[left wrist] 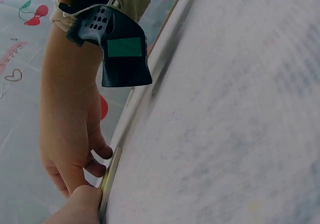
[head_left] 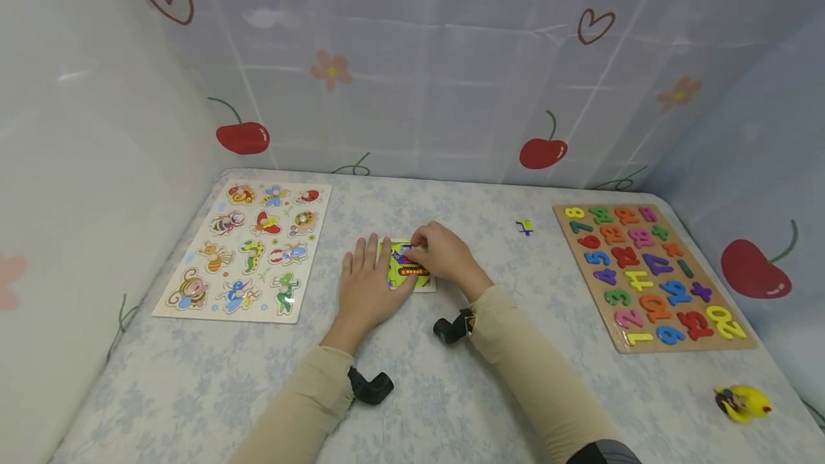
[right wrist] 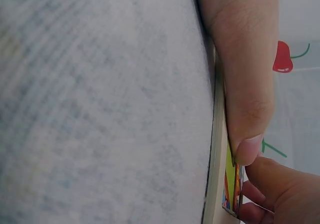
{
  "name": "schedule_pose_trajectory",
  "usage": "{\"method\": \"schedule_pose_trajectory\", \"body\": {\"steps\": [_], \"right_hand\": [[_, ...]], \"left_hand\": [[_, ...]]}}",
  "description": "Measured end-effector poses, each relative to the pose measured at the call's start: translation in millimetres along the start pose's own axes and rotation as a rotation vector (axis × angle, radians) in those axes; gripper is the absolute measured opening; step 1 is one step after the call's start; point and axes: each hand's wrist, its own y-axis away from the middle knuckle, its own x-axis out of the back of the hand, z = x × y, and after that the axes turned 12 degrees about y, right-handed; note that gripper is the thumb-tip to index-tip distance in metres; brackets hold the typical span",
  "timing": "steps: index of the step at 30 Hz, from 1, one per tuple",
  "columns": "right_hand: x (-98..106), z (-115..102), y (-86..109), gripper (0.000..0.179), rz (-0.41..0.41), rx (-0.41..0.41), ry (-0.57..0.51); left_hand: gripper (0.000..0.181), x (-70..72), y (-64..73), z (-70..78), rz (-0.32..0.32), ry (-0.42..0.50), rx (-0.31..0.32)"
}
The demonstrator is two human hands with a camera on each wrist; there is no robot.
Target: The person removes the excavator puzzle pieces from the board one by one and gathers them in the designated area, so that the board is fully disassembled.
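Observation:
A small yellow-green jigsaw puzzle (head_left: 412,281) with a vehicle picture lies on the table between the hands. My left hand (head_left: 369,288) rests flat across its left side, fingers extended, with the thumb along its near part. From the right, my right hand (head_left: 446,255) reaches over the upper part, fingers bent, pinching a puzzle piece (right wrist: 231,191) at the board's surface. The fingers partly cover this piece. In the left wrist view the right hand (left wrist: 75,134) is bent down at the board's edge. Off to the right, a loose puzzle piece (head_left: 525,227) lies on the tablecloth.
A white insect peg board (head_left: 293,310) lies at the left. On the right is a wooden number board (head_left: 612,321) with colourful numerals, and a yellow toy figure (head_left: 743,403) lies nearer the front. Patterned curtains (head_left: 412,92) stand behind and at both sides.

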Motion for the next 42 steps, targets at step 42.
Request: {"method": "schedule_pose_trajectory", "body": {"steps": [42], "right_hand": [[-3.7, 4.1, -1.2, 0.023, -0.013, 0.014, -0.168]], "left_hand": [[0.095, 0.4, -0.9, 1.9, -0.013, -0.017, 0.014]]}}
